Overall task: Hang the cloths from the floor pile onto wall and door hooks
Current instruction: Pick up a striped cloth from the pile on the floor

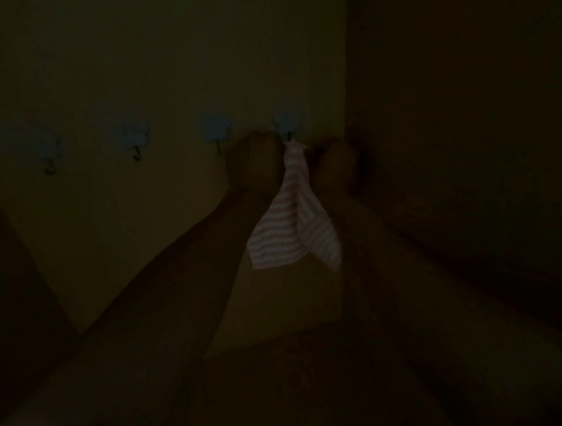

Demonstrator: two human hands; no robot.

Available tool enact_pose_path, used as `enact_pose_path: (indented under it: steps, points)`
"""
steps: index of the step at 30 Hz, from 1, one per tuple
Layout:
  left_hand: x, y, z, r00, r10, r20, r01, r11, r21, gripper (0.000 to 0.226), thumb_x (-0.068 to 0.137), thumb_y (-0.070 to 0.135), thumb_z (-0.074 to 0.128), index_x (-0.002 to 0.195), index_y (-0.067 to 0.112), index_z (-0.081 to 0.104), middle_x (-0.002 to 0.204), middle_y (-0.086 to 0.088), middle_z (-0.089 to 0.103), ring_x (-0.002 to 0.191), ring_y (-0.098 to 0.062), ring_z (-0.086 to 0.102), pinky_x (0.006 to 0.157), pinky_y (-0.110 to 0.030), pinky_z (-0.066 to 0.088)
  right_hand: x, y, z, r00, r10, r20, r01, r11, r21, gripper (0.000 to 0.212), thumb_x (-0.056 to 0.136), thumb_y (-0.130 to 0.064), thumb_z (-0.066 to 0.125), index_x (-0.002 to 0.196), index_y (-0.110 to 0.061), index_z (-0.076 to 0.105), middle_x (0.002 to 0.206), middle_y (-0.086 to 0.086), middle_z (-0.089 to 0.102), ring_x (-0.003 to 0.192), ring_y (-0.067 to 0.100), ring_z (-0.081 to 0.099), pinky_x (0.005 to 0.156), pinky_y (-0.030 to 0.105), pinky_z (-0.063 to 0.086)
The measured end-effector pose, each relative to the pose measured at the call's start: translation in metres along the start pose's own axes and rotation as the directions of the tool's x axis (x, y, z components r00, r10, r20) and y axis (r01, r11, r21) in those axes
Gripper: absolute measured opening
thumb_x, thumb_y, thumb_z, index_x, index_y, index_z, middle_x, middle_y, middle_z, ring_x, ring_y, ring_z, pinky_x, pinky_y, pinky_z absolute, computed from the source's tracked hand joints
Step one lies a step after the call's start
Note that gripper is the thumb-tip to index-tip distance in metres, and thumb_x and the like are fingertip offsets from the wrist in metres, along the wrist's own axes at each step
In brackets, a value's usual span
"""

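Observation:
The scene is very dark. A pink-and-white striped cloth (293, 218) hangs down from the rightmost wall hook (287, 127), its top corner right at the hook. My left hand (255, 162) is raised to the left of that corner, fingers curled against the cloth's top. To the right of the cloth, my right hand (334, 164) is lifted just as high, with its fingers bent at the cloth's upper edge. Whether the cloth's corner sits over the hook is too dark to tell. Three more blue-backed hooks (217, 133) run leftward along the wall, all bare.
The yellowish wall (124, 73) meets a darker surface at a corner (349, 122) just right of the cloth. Another bare hook (136, 144) and the leftmost one (49, 155) hang at the same height. The lower frame is too dark to read.

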State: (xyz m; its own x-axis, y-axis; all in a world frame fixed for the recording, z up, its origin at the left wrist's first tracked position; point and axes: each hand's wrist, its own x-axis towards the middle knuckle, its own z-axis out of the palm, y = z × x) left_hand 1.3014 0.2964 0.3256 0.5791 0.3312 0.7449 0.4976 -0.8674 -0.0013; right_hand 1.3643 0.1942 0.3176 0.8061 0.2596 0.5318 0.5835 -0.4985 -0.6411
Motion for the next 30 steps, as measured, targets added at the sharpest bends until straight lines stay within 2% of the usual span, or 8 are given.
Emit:
enact_pose_path:
  steps: [5,8,10,16,19,22,26,30]
  points:
    - [-0.030,0.001,-0.008,0.994,0.010,-0.105,-0.027,0.987,-0.157,0.020,0.095,0.009,0.052,0.083,-0.002,0.065,0.089,-0.023,0.066,0.080,-0.035,0.064,0.059,-0.032,0.030,-0.021,0.005,0.017,0.993,0.118,-0.002,-0.117,0.989,0.089,0.032,0.101,-0.023,0.045,0.120,-0.003,0.061,0.124,0.017,0.060,0.115,0.030,0.055,0.095,0.037,0.043]
    - [-0.049,0.001,-0.010,0.999,-0.021,-0.029,0.015,0.982,-0.189,0.018,0.093,0.005,0.051,0.087,-0.003,0.066,0.094,-0.026,0.065,0.085,-0.037,0.063,0.062,-0.033,0.030,-0.036,0.010,0.016,0.986,0.149,0.078,-0.156,0.984,0.091,0.034,0.102,-0.026,0.045,0.123,-0.003,0.059,0.126,0.018,0.058,0.117,0.031,0.054,0.099,0.038,0.041]
    - [-0.061,-0.001,-0.013,0.999,0.010,-0.032,-0.017,0.978,-0.208,0.010,0.083,-0.005,0.060,0.076,-0.004,0.066,0.082,-0.026,0.065,0.073,-0.036,0.065,0.057,-0.030,0.034,-0.047,0.014,0.014,0.980,0.152,0.129,-0.166,0.981,0.103,0.034,0.101,-0.026,0.045,0.122,-0.002,0.059,0.126,0.018,0.057,0.117,0.031,0.054,0.100,0.038,0.041]
    - [-0.094,-0.011,-0.008,0.980,-0.078,0.184,0.098,0.990,-0.101,0.025,0.097,0.009,0.040,0.099,0.002,0.064,0.111,-0.017,0.063,0.099,-0.031,0.058,0.066,-0.031,0.031,-0.084,0.026,0.002,0.989,0.080,0.128,-0.095,0.989,0.116,0.032,0.099,-0.028,0.050,0.075,-0.010,0.059,0.084,0.010,0.061,0.085,0.024,0.059,0.072,0.029,0.046]
    - [-0.109,-0.008,-0.019,0.980,-0.077,0.184,0.100,0.988,-0.118,0.023,0.097,0.011,0.043,0.097,0.002,0.064,0.109,-0.016,0.064,0.097,-0.030,0.059,0.066,-0.030,0.034,-0.105,0.029,-0.009,0.991,0.045,0.123,-0.058,0.993,0.107,0.033,0.098,-0.029,0.052,0.101,-0.001,0.068,0.102,0.016,0.067,0.095,0.029,0.063,0.079,0.033,0.051]
    - [-0.127,-0.007,-0.034,0.976,-0.064,0.210,0.086,0.991,-0.099,0.025,0.096,0.016,0.045,0.112,0.007,0.061,0.115,-0.012,0.060,0.103,-0.027,0.056,0.071,-0.031,0.037,-0.129,0.030,-0.018,0.992,-0.007,0.124,-0.009,0.992,0.123,0.031,0.097,-0.028,0.054,0.108,-0.001,0.065,0.110,0.016,0.065,0.100,0.028,0.061,0.083,0.033,0.050]
    - [-0.171,-0.020,-0.064,0.976,-0.027,0.218,0.051,0.993,-0.106,0.045,0.095,0.032,0.050,0.137,0.017,0.048,0.133,-0.011,0.051,0.118,-0.030,0.049,0.093,-0.040,0.040,-0.181,0.019,-0.032,0.980,-0.056,0.188,0.032,0.992,0.126,0.039,0.096,-0.029,0.056,0.129,-0.008,0.054,0.126,0.015,0.057,0.111,0.027,0.055,0.093,0.036,0.047]
    - [-0.215,-0.016,-0.088,0.961,-0.051,0.272,0.082,0.991,-0.107,0.056,0.094,0.043,0.049,0.146,0.027,0.037,0.150,-0.009,0.037,0.136,-0.029,0.034,0.114,-0.049,0.022,-0.226,0.024,-0.052,0.979,-0.074,0.191,0.078,0.997,-0.012,0.048,0.095,-0.032,0.056,0.138,-0.014,0.046,0.132,0.016,0.052,0.118,0.030,0.052,0.092,0.030,0.042]
